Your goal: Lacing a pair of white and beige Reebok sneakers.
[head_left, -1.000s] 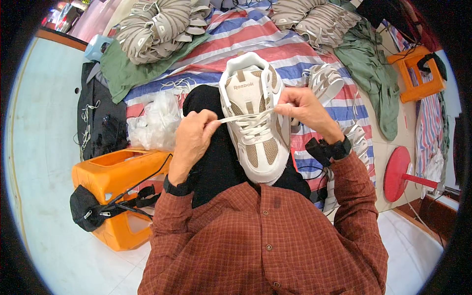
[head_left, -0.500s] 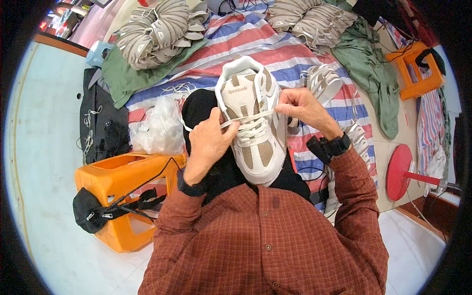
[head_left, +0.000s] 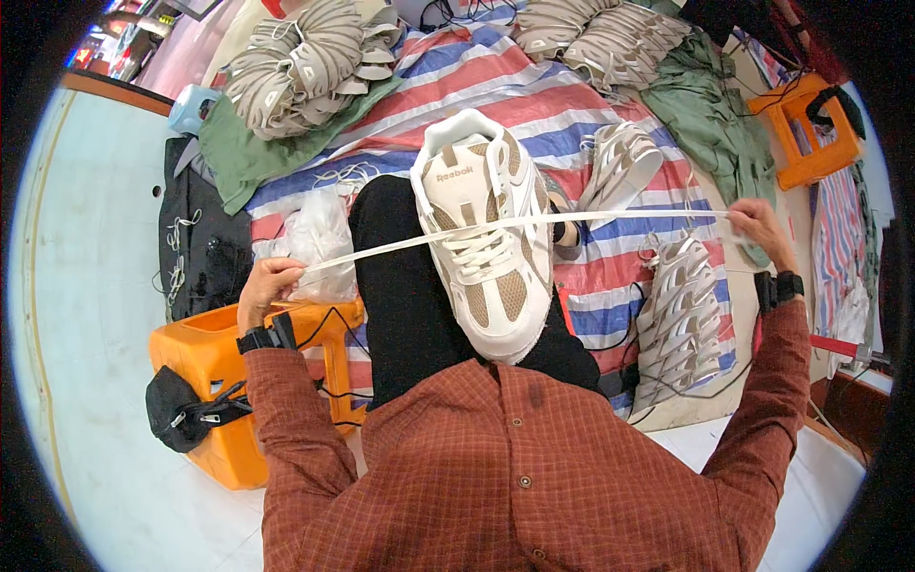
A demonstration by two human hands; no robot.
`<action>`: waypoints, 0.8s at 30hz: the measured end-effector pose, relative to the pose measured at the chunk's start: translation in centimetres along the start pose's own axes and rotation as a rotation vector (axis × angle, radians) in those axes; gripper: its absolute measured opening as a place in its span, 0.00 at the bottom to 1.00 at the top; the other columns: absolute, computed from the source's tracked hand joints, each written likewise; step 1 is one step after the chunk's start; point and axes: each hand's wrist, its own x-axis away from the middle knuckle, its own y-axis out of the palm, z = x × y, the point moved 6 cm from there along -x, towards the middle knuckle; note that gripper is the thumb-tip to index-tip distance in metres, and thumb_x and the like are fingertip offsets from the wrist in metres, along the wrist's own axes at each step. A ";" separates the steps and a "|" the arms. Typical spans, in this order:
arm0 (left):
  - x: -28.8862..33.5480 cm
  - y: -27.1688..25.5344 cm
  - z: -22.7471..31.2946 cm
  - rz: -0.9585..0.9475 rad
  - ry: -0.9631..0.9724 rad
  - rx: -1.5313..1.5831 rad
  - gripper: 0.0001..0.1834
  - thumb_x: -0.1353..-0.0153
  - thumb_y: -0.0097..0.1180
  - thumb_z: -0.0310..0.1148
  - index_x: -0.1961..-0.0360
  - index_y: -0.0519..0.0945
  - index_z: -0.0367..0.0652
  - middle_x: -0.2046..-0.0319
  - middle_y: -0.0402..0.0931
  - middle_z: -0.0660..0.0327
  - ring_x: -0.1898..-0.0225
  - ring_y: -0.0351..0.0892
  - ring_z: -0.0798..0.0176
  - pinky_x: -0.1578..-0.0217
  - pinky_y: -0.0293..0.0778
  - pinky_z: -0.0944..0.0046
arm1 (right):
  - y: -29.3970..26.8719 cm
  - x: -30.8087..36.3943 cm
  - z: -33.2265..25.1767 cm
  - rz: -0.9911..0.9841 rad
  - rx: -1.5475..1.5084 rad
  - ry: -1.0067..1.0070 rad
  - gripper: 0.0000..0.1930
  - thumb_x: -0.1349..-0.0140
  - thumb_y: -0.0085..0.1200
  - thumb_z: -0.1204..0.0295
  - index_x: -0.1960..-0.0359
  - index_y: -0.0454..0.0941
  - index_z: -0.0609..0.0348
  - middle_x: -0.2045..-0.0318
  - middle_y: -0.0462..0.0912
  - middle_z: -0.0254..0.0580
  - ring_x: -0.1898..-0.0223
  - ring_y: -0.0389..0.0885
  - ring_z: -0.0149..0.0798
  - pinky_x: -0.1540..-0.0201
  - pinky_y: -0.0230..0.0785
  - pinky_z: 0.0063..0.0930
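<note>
Your left hand [head_left: 269, 286] and right hand [head_left: 760, 226] each pinched one end of the white lace [head_left: 591, 218], stretched tight across the white and beige shoe [head_left: 486, 243], which rested on your lap above the striped tarp [head_left: 610, 276].

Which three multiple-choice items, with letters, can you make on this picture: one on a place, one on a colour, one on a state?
1. Where does the sneaker rest?
A. on the person's dark-clad lap
B. on the orange stool
C. on the bare floor

2. What colour is the stool by the left hand?
A. green
B. orange
C. white

3. How is the shoelace?
A. coiled loosely on the tarp
B. knotted in a bow
C. pulled taut between both hands

Answers:
1 A, the shoe lies on the black trousers.
2 B, its plastic is orange.
3 C, it runs straight from the left hand through the shoe to the right hand.
</note>
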 end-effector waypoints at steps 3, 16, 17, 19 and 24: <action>0.3 -1.0 -0.9 0.191 -0.109 -0.157 0.05 0.50 0.57 0.26 0.72 0.81 0.36 0.85 0.72 0.65 0.88 0.66 0.75 0.86 0.64 0.74 | -3.2 2.6 7.6 0.185 0.101 0.064 0.11 0.43 0.51 0.69 0.77 0.73 0.64 0.84 0.68 0.28 0.80 0.64 0.24 0.78 0.55 0.20; -1.8 -1.0 -0.2 0.367 0.161 -0.546 0.13 0.48 0.58 0.32 0.63 0.78 0.36 0.73 0.78 0.60 0.71 0.76 0.70 0.72 0.72 0.71 | -10.6 15.0 21.1 0.804 0.469 0.200 0.11 0.42 0.51 0.68 0.67 0.76 0.65 0.82 0.72 0.35 0.75 0.70 0.31 0.70 0.63 0.27; -2.3 -0.4 1.1 0.356 0.171 -0.538 0.13 0.48 0.58 0.32 0.63 0.78 0.36 0.73 0.78 0.60 0.71 0.76 0.70 0.72 0.72 0.71 | -10.5 16.0 21.2 0.900 0.638 0.109 0.11 0.42 0.52 0.67 0.65 0.77 0.64 0.81 0.73 0.36 0.74 0.71 0.32 0.68 0.64 0.28; -0.5 1.2 5.9 0.382 0.232 -0.163 0.13 0.46 0.55 0.31 0.60 0.77 0.34 0.71 0.77 0.60 0.68 0.77 0.70 0.67 0.71 0.71 | -6.3 14.5 19.1 0.928 0.885 0.141 0.12 0.42 0.51 0.67 0.66 0.76 0.66 0.78 0.73 0.37 0.72 0.72 0.35 0.67 0.64 0.28; 1.4 11.0 17.7 -0.071 0.509 0.535 0.14 0.39 0.50 0.32 0.57 0.73 0.33 0.65 0.76 0.57 0.64 0.77 0.65 0.61 0.74 0.66 | 3.3 13.9 24.2 1.175 -1.076 0.283 0.12 0.39 0.46 0.67 0.65 0.74 0.64 0.71 0.75 0.40 0.66 0.74 0.37 0.62 0.68 0.32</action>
